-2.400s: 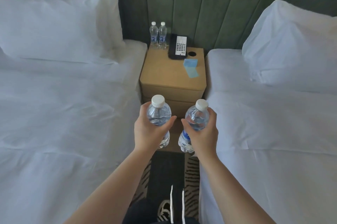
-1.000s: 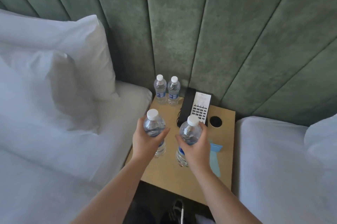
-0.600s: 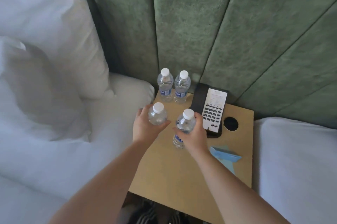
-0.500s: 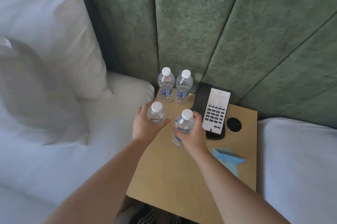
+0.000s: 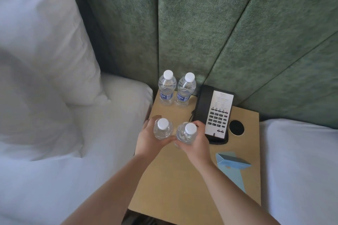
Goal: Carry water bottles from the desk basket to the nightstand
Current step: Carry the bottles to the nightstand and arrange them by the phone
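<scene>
My left hand [image 5: 149, 139] grips a clear water bottle with a white cap [image 5: 162, 128], and my right hand [image 5: 194, 145] grips a second one [image 5: 187, 133]. Both bottles stand upright side by side over the left half of the tan nightstand [image 5: 175, 179]; whether their bases touch the top is hidden by my hands. Two more bottles, one on the left [image 5: 166, 88] and one on the right [image 5: 185, 90], stand upright at the nightstand's back left corner, against the green padded headboard.
A black telephone with a white keypad [image 5: 214, 113] sits just right of my right hand. A round black disc [image 5: 236, 127] lies beside it and a folded blue card [image 5: 232, 163] lies in front. White beds flank the nightstand, with a pillow [image 5: 42, 38] on the left.
I have come up close to the nightstand, and both hands have lowered their bottles toward its top, in front of the two standing bottles. The held bottles now sit closer together.
</scene>
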Available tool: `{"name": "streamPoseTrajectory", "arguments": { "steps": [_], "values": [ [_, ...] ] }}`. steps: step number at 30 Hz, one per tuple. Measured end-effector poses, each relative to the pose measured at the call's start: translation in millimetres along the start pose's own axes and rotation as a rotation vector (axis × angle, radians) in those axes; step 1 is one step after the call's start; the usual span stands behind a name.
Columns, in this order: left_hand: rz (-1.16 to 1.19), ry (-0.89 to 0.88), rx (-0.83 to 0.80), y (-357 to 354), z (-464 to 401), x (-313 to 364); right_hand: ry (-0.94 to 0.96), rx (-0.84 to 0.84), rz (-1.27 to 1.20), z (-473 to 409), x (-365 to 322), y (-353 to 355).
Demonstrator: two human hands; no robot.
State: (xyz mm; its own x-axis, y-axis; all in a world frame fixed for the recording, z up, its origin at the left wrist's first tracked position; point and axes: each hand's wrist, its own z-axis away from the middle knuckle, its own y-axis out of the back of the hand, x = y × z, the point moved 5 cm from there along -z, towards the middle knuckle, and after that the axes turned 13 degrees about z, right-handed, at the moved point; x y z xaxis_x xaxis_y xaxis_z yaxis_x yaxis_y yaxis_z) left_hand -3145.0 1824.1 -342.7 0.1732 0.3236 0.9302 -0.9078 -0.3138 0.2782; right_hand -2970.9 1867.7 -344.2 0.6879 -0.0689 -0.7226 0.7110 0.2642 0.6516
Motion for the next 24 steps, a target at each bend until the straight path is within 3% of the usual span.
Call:
{"name": "streamPoseTrajectory", "arguments": {
  "steps": [9, 13, 16, 19, 22, 24],
  "values": [
    [0.0, 0.034, -0.147, 3, 3, 1, 0.004, -0.089, 0.056, 3, 3, -1],
    [0.136, 0.033, -0.276, 11, 4, 10, 0.023, -0.19, -0.001, 9, -9, 14],
    [0.306, 0.052, -0.157, 30, -18, 30, -0.001, -0.123, -0.141, -2, -29, 42],
    [0.213, -0.016, -0.037, 44, -69, 60, -0.057, -0.071, -0.154, -42, -46, 61],
    [0.089, -0.04, -0.062, 38, -123, 75, -0.042, -0.058, -0.042, -90, -57, 58],
    [0.152, 0.021, -0.129, 25, -144, 74, -0.042, -0.058, 0.024, -114, -61, 48]
  ]
}}
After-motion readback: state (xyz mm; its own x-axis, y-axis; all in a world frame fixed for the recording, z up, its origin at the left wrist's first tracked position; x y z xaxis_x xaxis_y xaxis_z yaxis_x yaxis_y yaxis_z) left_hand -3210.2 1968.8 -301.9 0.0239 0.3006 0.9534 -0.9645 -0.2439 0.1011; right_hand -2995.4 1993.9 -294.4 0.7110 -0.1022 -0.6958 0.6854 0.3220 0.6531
